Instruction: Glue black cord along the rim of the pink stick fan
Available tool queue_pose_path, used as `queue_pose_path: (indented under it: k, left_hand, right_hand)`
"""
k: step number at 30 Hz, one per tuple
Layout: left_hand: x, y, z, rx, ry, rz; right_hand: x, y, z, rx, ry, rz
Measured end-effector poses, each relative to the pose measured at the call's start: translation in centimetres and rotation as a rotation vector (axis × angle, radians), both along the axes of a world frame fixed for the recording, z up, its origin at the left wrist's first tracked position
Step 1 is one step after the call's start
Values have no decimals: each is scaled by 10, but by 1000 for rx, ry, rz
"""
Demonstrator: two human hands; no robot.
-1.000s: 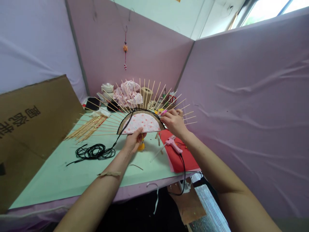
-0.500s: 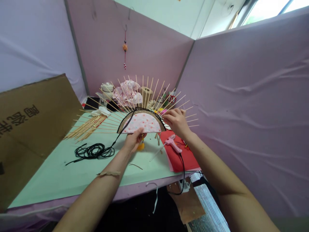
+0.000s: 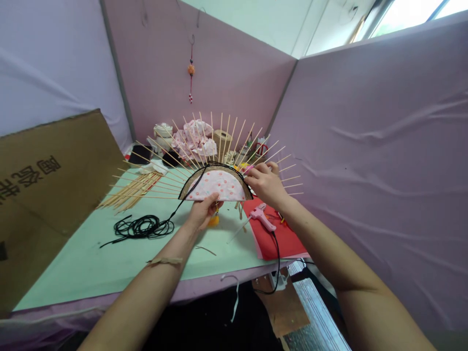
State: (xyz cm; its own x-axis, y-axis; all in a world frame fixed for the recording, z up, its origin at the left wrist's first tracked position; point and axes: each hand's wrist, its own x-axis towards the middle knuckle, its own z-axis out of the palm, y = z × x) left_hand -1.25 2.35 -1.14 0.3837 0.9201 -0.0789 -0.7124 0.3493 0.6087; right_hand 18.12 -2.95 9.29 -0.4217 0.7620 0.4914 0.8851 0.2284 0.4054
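Observation:
A half-round fan with pink floral cloth in the middle, a brown border and thin wooden sticks radiating outward is held upright above the table. My left hand grips its straight lower edge, thumb over the front. A black cord crosses the fan's face and follows the curved border to the right side. There my right hand is closed, its fingertips pinching at the cord among the sticks; the exact grip is partly hidden. An orange-yellow tassel hangs below the fan, behind my left hand.
Loose cord lies in a coil at left, near a bundle of sticks. A pink glue gun rests on red sheets. Behind stand crumpled pink cloth and a tape roll. A cardboard panel leans at left.
The fan has turned slightly, so its stick tips have shifted. My right hand has moved a little along the right border, still pinching. The view has shifted slightly.

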Motion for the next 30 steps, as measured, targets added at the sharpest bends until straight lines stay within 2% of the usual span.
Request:
queue_pose_path:
  k: [4, 8, 10, 17, 30]
  left_hand:
    - [-1, 0, 1, 4, 9, 3]
    - [-1, 0, 2, -20, 4, -12]
    - [-1, -1, 2, -19, 12, -26]
    - [-1, -1, 0, 20, 24, -48]
    - [-1, -1, -2, 55, 62, -63]
  right_hand:
    - [3, -2, 7, -17, 26, 22]
    - [13, -9, 13, 128, 220, 6]
    - [14, -11, 13, 146, 234, 13]
    - [11, -5, 6, 98, 129, 63]
    - [2, -4, 9, 31, -93, 30]
